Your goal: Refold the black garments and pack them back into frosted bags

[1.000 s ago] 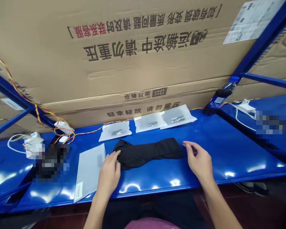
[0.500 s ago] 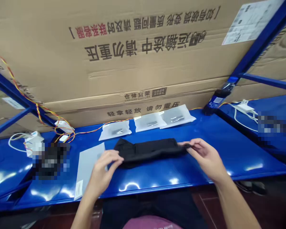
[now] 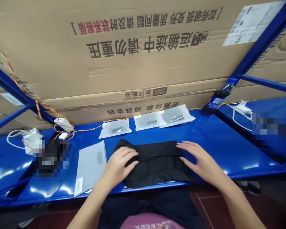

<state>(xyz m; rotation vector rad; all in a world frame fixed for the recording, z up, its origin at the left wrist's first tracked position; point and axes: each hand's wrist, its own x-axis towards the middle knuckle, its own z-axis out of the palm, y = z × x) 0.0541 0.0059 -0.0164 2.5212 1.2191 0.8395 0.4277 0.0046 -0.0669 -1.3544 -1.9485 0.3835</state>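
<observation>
1. Black cloth [image 3: 157,167] lies on the blue shelf [image 3: 231,149] straight in front of the person, between the two hands and partly beneath the left one. Its near side reaches the front edge of the shelf.

2. Its long axis runs from left to right, roughly along that front edge. One crease crosses it the same way, with a band of cloth on the far side and a looser, wrinkled stretch on the near side.

3. Left hand [image 3: 122,160]: nearer the left end, lying over the cloth with its fingers pointing inward to the right. Thumb and fingers are parted, and cloth shows in the gap.

4. Right hand [image 3: 196,159]: at the right end, fingers pointing inward to the left. Fingertips and thumb are spread apart at the cloth's edge; how firmly they press, I cannot tell.

5. The hands are well apart, facing each other along the cloth's length, and neither is clamped on it. The left reaches further in over the cloth; the right stays by the edge.

6. Just left of the cloth lies a pale plastic bag [image 3: 89,170], nearer the left hand.
</observation>
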